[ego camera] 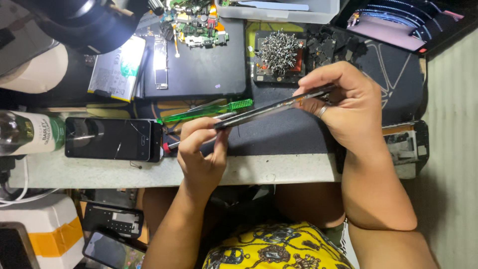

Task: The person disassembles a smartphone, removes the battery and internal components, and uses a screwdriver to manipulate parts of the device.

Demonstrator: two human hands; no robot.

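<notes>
A thin dark phone panel is held edge-on above the black work mat. My right hand grips its right end, a ring on one finger. My left hand pinches the panel's left end between fingers and thumb. Just beyond my left hand lie a green translucent-handled screwdriver and a red-tipped tool; whether the fingers also hold that tool I cannot tell.
A black phone lies face up at the left by a green-labelled bottle. Farther back are a battery, circuit boards, a magnet bristling with screws, a clear plastic box and a tablet.
</notes>
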